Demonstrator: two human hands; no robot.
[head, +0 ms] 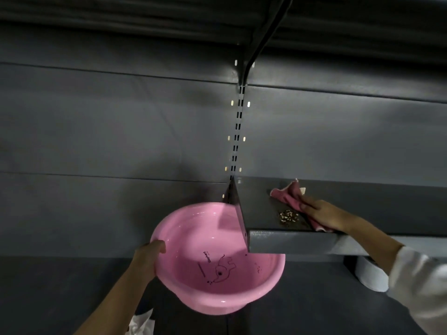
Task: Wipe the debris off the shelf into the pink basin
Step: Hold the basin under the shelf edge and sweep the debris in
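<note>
The left hand (147, 258) comes up from the lower left and grips the near-left rim of the pink basin (271, 272), thumb hooked over the edge and the fingers curled underneath, out of sight. The basin hangs in the air, tipped a little toward the viewer, with its far right part tucked under the left end of the shelf (290, 240). Inside it, on the bottom, there is a dark line drawing of an elephant (223, 269) and some small print that is too small to read.

Above the shelf's left end a slotted metal upright (237, 131) runs up the dark grey back panel (108, 122) to a bracket (251, 66) holding the next shelf overhead.

On the shelf top, near the front edge and a little in from the left end, lies a small heap of pale debris (288, 215), like crumbs or seeds. Just to its right is a pink cloth (286, 195), bunched up, one end reaching toward the back of the shelf and the other hanging at the front edge. The right hand (325, 213) lies on top of the cloth with the fingers stretched out fairly flat, pressing it onto the shelf. The arm runs off to the right into a white sleeve (420, 281). Below the shelf on the right stands something pale and rounded (370, 276); I cannot tell what it is.
</note>
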